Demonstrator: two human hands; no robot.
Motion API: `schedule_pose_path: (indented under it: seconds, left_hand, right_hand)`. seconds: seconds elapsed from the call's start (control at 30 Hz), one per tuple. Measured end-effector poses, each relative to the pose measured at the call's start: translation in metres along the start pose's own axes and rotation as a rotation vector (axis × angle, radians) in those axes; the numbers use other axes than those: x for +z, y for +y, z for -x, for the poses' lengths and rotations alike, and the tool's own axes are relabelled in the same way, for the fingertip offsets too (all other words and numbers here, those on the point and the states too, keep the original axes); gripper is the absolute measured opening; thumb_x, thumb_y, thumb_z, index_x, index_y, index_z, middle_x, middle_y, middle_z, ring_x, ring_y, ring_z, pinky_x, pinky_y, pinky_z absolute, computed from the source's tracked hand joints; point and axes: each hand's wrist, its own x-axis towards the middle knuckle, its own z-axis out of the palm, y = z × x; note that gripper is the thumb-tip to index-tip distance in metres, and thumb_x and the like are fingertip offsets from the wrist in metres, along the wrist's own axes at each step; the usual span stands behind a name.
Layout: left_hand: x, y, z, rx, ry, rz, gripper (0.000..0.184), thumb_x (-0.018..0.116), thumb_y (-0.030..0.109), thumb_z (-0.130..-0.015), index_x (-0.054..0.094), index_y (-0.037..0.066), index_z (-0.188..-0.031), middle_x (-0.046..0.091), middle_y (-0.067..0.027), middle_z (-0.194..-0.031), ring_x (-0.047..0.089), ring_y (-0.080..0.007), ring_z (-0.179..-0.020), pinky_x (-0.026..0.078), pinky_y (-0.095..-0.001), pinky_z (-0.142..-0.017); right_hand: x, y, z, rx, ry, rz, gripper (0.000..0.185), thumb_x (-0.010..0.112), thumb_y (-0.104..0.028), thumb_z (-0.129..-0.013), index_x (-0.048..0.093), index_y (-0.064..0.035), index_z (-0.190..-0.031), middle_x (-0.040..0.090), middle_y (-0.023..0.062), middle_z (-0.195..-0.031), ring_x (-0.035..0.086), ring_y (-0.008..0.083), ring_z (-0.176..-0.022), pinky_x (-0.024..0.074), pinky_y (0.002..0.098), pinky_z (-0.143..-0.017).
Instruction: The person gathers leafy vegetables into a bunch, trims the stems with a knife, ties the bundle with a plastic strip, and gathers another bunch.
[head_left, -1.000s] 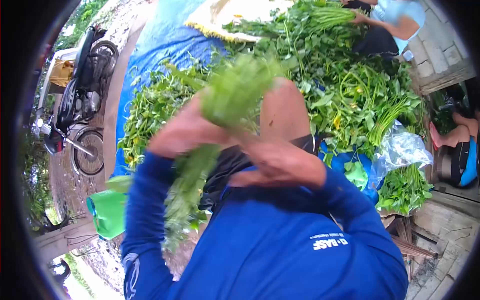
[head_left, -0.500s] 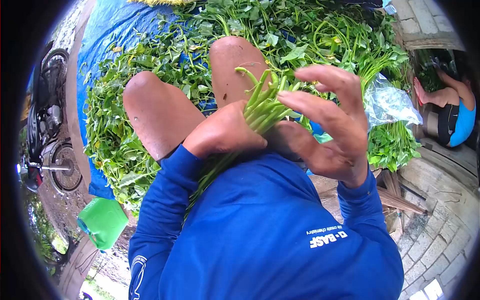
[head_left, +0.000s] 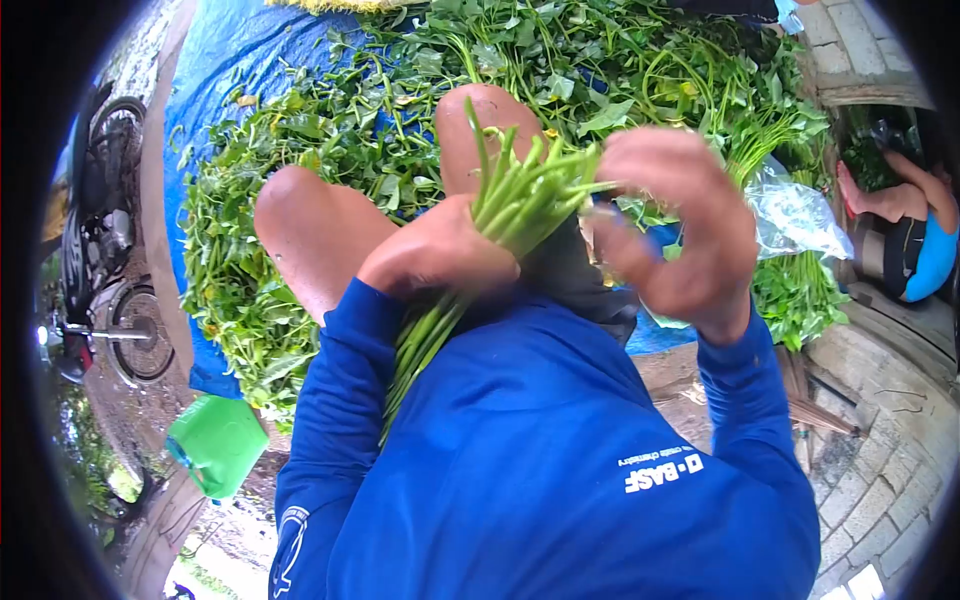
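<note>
My left hand (head_left: pixel 440 250) is wrapped round a bundle of green vegetable stems (head_left: pixel 530 195), held above my lap. The cut ends fan out up and to the right, while the rest of the stems runs down under my forearm against my blue shirt. Close to the right side of the stem ends is my right hand (head_left: pixel 685 230), blurred by motion. Its fingers are bent and the thumb stands apart from them, with a gap between. One thin stem tip reaches toward these fingers; whether they touch it I cannot tell.
Loose leafy greens (head_left: pixel 250 290) are heaped over a blue tarp (head_left: pixel 225 80) around my knees. At right lie a clear plastic bag (head_left: pixel 800 215) and more bunched greens (head_left: pixel 800 295). A green jug (head_left: pixel 220 445) and a motorbike (head_left: pixel 105 240) are at left. Another person (head_left: pixel 915 230) sits far right.
My right hand has moved slightly right, and its fingers are more bent. The stem bundle has turned, showing more of its ends fanned out above my left hand.
</note>
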Motion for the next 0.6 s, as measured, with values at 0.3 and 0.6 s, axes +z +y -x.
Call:
schedule_pose_path:
  seconds: [0.3,0.6]
  left_hand:
    - [-0.016,-0.002,-0.018,-0.003,-0.215,-0.154,0.065,0.093,0.025,-0.075,0.067,0.004,-0.13,0.071,-0.0065,-0.121,0.065,-0.0176,-0.113,0.052,-0.0343,-0.099]
    - [0.006,0.03,-0.006,0.097,0.149,-0.147,0.04,0.086,0.02,-0.08,0.074,0.0,-0.113,0.075,-0.0086,-0.104,0.07,-0.0181,-0.096,0.056,-0.0341,-0.085]
  right_hand:
    - [0.056,0.044,-0.007,-0.372,-0.523,0.559,0.018,0.067,-0.023,-0.088,0.069,-0.0174,-0.105,0.072,0.0039,-0.115,0.064,0.0216,-0.128,0.0339,0.05,-0.124]
    - [0.067,0.058,-0.041,-0.555,-0.455,0.591,0.015,0.067,-0.021,-0.089,0.071,-0.0148,-0.103,0.073,0.0043,-0.101,0.069,0.0225,-0.11,0.0375,0.05,-0.121]
